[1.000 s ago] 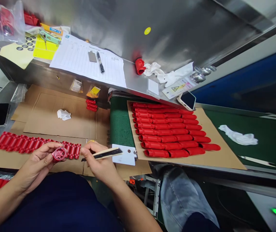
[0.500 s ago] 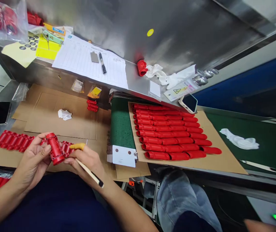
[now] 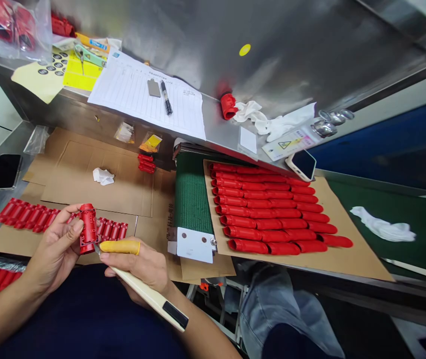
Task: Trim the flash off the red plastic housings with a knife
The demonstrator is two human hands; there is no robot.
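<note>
My left hand (image 3: 58, 249) pinches a red plastic part (image 3: 87, 229), a short tube-like shell with ribs and slots, held nearly upright. My right hand (image 3: 141, 264) is closed around a craft knife (image 3: 149, 295) with a cream handle and a black inlay near its end. A yellow finger cot (image 3: 120, 247) covers one finger of that hand. The knife's thin tip is at the lower right edge of the red part; whether it touches is too small to tell. Behind both hands, a row of similar red parts (image 3: 112, 229) lies on cardboard (image 3: 96, 194).
Rows of red tubes (image 3: 253, 213) lie on a cardboard sheet over a green conveyor belt (image 3: 192, 194) to the right. A crumpled white tissue (image 3: 103, 176) and a phone (image 3: 6, 171) lie to the left. Papers (image 3: 138, 94) cover the shelf. A person's jeans (image 3: 268, 309) show nearby.
The red part has turned more upright in my left hand. My right hand has rotated, bringing the knife tip to the part's lower edge, with more handle showing. The view has shifted slightly.
</note>
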